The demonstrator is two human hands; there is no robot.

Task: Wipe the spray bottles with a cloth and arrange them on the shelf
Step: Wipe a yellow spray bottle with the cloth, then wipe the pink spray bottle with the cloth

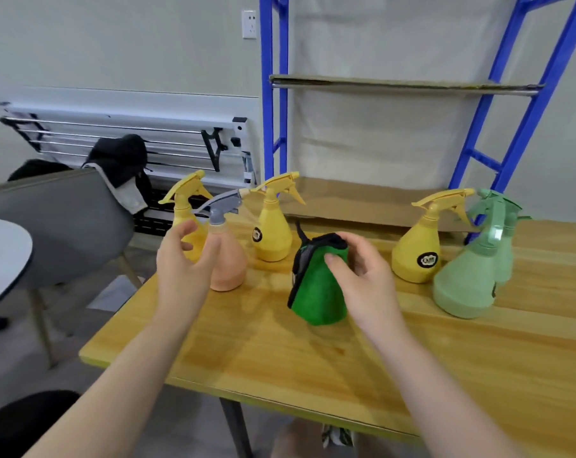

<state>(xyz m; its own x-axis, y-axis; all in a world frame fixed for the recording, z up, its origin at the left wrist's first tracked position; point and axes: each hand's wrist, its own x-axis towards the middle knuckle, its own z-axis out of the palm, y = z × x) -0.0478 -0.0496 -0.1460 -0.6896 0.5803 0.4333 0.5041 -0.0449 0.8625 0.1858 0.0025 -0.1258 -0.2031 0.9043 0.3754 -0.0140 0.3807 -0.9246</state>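
my left hand [184, 259] is spread, fingers loose around the peach spray bottle [225, 259] without gripping it, while my right hand [362, 276] pinches the green cloth [316, 289] bunched above the worktop [346, 358]. three yellow bottles [273, 233] and the green ones [468, 276] stand on the worktop, and the blue shelf [402, 84] behind holds none, so i judge the job barely begun: every bottle is left to place.

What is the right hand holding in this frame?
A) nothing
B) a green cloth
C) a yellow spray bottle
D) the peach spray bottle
B: the right hand grips the green cloth above the wooden table, while the peach spray bottle stands by the left hand.
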